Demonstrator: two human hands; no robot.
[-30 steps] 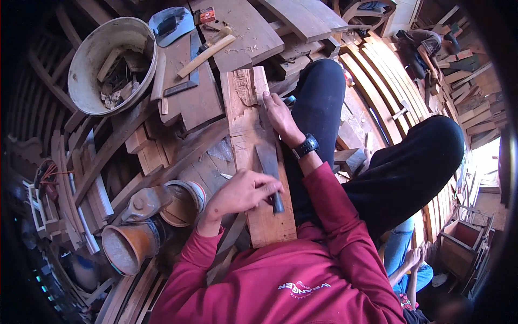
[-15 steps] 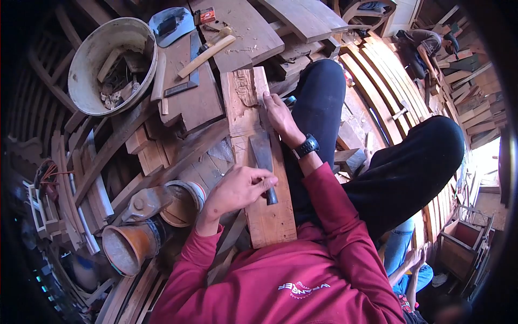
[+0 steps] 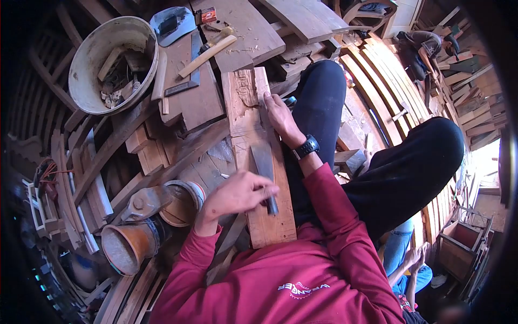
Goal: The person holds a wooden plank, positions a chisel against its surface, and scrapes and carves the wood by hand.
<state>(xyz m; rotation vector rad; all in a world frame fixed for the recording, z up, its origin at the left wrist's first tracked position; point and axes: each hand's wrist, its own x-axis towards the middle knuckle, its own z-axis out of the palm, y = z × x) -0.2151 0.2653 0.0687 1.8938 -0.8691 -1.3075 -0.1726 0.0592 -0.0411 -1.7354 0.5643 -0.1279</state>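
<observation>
A long wooden board (image 3: 272,229) lies lengthwise in front of my body, its far end roughly cut into a recess. My right hand (image 3: 283,120), with a black watch at the wrist, grips the board's right edge near that end. Over the lower half of the board, my left hand (image 3: 237,191) has its fingers closed around the neck of a chisel (image 3: 263,157). The chisel's wide dark blade points away from me and its dark handle end sticks out below the fingers. Motion slightly smears these fingers.
On the left stand a bucket (image 3: 74,81) of wood scraps and a rusty metal machine part (image 3: 132,243). A mallet (image 3: 208,56), a try square (image 3: 186,86) and a cap (image 3: 172,24) lie on planks ahead. Another person (image 3: 426,46) bends over timber at upper right; another person's hands (image 3: 415,256) show at lower right.
The chisel has slid a little toward my body, along with slight movement of my left hand. My right hand and the board stay in place.
</observation>
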